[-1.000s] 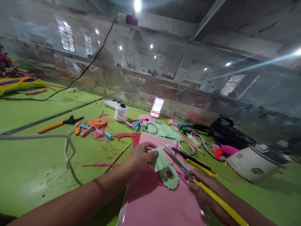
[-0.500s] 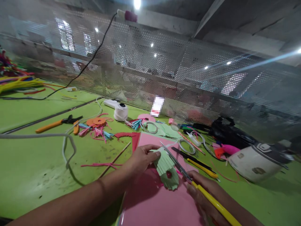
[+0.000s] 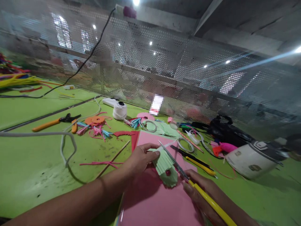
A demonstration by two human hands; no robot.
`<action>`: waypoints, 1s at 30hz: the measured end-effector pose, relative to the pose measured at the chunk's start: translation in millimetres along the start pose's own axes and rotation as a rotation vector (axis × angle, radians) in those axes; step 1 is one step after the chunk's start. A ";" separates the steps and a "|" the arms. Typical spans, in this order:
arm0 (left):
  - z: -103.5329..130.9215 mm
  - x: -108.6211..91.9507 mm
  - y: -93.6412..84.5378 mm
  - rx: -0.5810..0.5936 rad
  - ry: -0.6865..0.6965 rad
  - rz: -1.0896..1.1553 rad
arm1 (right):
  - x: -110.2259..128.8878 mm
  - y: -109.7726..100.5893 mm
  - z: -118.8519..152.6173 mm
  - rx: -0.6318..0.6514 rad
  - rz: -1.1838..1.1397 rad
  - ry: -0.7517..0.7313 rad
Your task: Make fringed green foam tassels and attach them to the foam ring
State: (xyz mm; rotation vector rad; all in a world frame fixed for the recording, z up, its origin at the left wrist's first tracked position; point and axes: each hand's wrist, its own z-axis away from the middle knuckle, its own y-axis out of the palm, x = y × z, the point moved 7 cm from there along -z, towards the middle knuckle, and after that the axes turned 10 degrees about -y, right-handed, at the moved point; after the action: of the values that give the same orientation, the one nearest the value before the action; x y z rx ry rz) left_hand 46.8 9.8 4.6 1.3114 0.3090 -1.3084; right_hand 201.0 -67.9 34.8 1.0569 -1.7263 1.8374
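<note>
Orange-handled pliers (image 3: 63, 119), black bag (image 3: 227, 133), white container (image 3: 243, 160).

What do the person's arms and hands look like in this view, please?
The left hand and right hand are bare, without gloves. Both forearms are uncovered, with no sleeve showing; the frame's lower edge cuts them off. No ring or watch can be made out.

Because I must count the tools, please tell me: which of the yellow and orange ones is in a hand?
The yellow-handled scissors, gripped in the right hand. The slim yellow tool and the orange-handled tool both lie unheld.
</note>
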 end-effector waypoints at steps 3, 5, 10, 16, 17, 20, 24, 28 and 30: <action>0.3 -0.2 -0.1 -0.003 -0.001 -0.007 | -2.7 1.6 0.5 -0.015 0.000 0.004; 0.1 -0.3 -0.6 -0.009 -0.002 -0.002 | -2.8 1.4 1.0 -0.027 0.008 0.009; 0.4 0.1 -0.4 -0.014 -0.002 -0.008 | -1.7 -0.6 2.3 -0.032 0.024 0.036; 1.5 0.3 -0.1 -0.026 0.009 -0.013 | 0.6 -0.4 3.4 -0.011 0.026 0.032; 1.3 0.5 -0.1 -0.026 0.008 -0.012 | 0.6 0.0 3.4 -0.012 0.023 0.027; 0.2 1.4 -0.1 -0.022 -0.005 -0.011 | -0.7 1.6 3.1 -0.010 0.015 0.018; 0.0 2.4 0.2 -0.020 -0.013 -0.010 | -3.3 2.3 2.2 -0.003 0.019 0.019; 2.1 1.8 1.9 -0.009 -0.005 -0.001 | -4.5 2.0 1.8 0.010 0.024 0.027; 2.7 1.7 1.8 -0.018 -0.014 -0.002 | -5.0 1.6 1.8 0.006 0.025 0.035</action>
State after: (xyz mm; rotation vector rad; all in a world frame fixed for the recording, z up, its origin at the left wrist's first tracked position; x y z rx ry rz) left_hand 47.5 6.3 5.1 1.2861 0.3118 -1.3136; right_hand 203.5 -68.8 29.9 1.0032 -1.7226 1.8659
